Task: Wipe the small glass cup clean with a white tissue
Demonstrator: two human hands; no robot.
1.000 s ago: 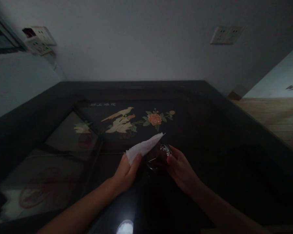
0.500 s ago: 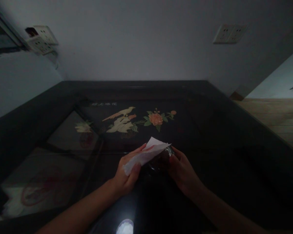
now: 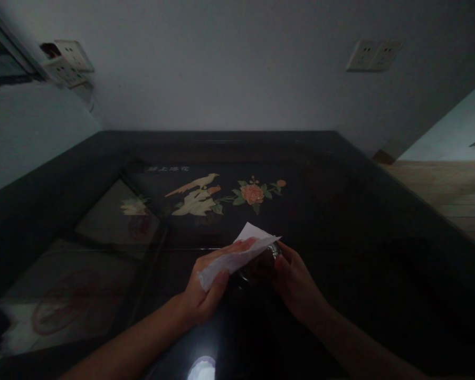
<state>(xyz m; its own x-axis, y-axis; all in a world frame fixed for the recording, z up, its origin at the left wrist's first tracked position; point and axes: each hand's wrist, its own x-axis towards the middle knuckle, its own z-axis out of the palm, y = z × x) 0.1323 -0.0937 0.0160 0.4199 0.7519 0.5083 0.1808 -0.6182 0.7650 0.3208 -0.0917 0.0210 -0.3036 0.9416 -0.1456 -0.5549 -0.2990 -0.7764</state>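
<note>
A white tissue lies folded across my left hand, its thumb pressed on the lower edge and its fingertips partly covered. My right hand grips a shiny, dark, glass-like object by its right side. The tissue's right tip reaches over that object and touches or overlaps its top. Dim light and the tissue hide most of the object, so its exact kind cannot be made out. Both hands are above a glossy black surface.
A bird-and-flower picture decorates the black surface beyond my hands. Wall sockets are on the pale wall behind, with more sockets at the left corner. Wooden flooring shows on the right.
My left fingers have slid slightly right with the tissue, whose tip now covers a bit more of the shiny object. The right hand keeps its grip, nearly still.
</note>
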